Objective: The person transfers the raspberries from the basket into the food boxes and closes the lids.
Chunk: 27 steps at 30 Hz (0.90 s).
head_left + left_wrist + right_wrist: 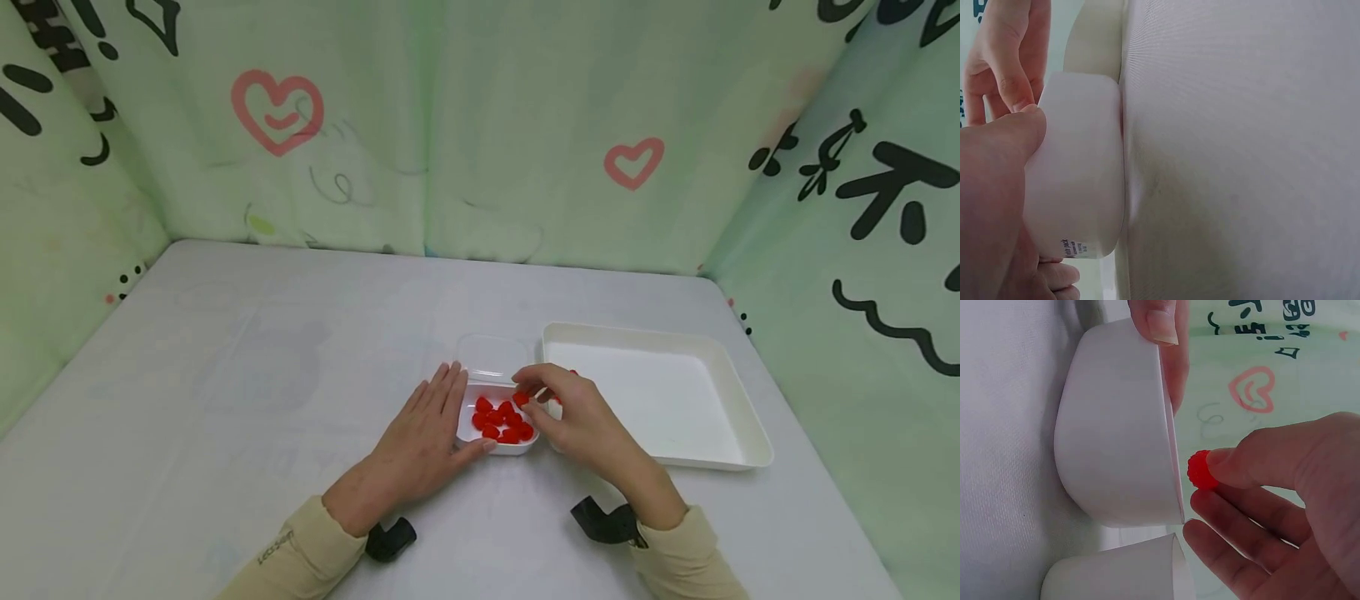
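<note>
Left hand [422, 443] rests straight-fingered against a box [1079, 169] printed "pack"; right hand [588, 418] pinches a red berry [1199, 470].

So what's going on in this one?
A person's right hand has a red berry pinched in its grip, just above the right side of a small white box. The left hand lies along the box's left side, thumb on the near rim. More red berries are inside, and a clear lid is open behind the box. A white tray sits to the right, partly behind the right hand.
</note>
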Tool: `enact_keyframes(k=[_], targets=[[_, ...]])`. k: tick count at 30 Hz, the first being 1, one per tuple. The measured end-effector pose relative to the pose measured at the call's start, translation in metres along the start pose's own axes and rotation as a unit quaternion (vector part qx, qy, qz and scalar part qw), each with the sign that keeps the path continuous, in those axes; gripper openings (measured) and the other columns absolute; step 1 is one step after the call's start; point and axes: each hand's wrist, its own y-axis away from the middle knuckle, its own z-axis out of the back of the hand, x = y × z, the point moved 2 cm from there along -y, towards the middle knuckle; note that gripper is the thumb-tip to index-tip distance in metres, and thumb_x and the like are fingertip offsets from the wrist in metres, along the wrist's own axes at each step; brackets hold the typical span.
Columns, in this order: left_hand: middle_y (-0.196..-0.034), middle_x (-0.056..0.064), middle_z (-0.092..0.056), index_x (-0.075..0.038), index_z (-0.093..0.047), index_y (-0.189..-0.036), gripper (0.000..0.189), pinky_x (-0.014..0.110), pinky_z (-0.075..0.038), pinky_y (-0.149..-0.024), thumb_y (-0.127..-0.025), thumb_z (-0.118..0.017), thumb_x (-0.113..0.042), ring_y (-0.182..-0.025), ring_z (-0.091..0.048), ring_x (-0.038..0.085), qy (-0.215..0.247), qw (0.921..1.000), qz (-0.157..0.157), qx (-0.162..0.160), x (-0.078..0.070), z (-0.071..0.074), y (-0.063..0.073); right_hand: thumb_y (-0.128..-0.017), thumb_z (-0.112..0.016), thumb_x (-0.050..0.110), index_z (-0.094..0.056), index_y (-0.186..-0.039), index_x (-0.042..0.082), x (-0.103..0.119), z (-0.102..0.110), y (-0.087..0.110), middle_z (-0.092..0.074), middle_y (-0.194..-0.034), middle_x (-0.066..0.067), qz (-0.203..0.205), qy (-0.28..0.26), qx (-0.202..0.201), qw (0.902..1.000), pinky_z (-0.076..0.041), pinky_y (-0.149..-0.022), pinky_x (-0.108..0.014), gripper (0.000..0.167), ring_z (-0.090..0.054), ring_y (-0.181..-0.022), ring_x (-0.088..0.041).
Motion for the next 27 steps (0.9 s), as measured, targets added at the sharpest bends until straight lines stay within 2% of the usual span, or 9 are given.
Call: enact_keyframes(k=[10, 18, 27], targets=[[-0.166, 0.012, -0.017, -0.004, -0.016, -0.158, 0.096, 0.049, -0.022, -0.124, -0.092, -0.058, -0.06, -0.155, -0.014, 0.03, -0.003, 1.0, -0.004, -0.003, 0.001, -0.002, -0.001, -0.088, -0.072, 0.005, -0.064, -0.118, 0.004, 0.0, 0.0, 0.0, -0.071, -0.11, -0.005, 0.01, 0.009, -0.002, 0.9999, -0.059, -0.082, -0.039, 0.031, -0.065, -0.096, -0.016], [-0.166, 0.013, -0.019, -0.003, -0.017, -0.158, 0.094, 0.05, -0.023, -0.123, -0.092, -0.057, -0.059, -0.154, -0.015, 0.032, 0.002, 0.9999, -0.009, -0.007, 0.001, -0.002, 0.0, -0.086, -0.071, -0.002, -0.064, -0.116, 0.005, -0.004, 0.007, 0.001, -0.071, -0.106, -0.005, -0.019, 0.025, -0.035, 0.9989, -0.06, -0.078, -0.037, 0.031, -0.067, -0.093, -0.017], [-0.166, 0.013, -0.019, -0.004, -0.017, -0.158, 0.094, 0.049, -0.022, -0.124, -0.093, -0.057, -0.058, -0.155, -0.015, 0.031, 0.009, 0.9999, -0.006, -0.006, 0.002, -0.001, 0.0, -0.088, -0.069, -0.001, -0.065, -0.116, 0.006, -0.013, 0.012, 0.0, -0.071, -0.104, -0.004, -0.041, 0.038, -0.058, 0.9967, -0.06, -0.077, -0.033, 0.03, -0.066, -0.092, -0.016]])
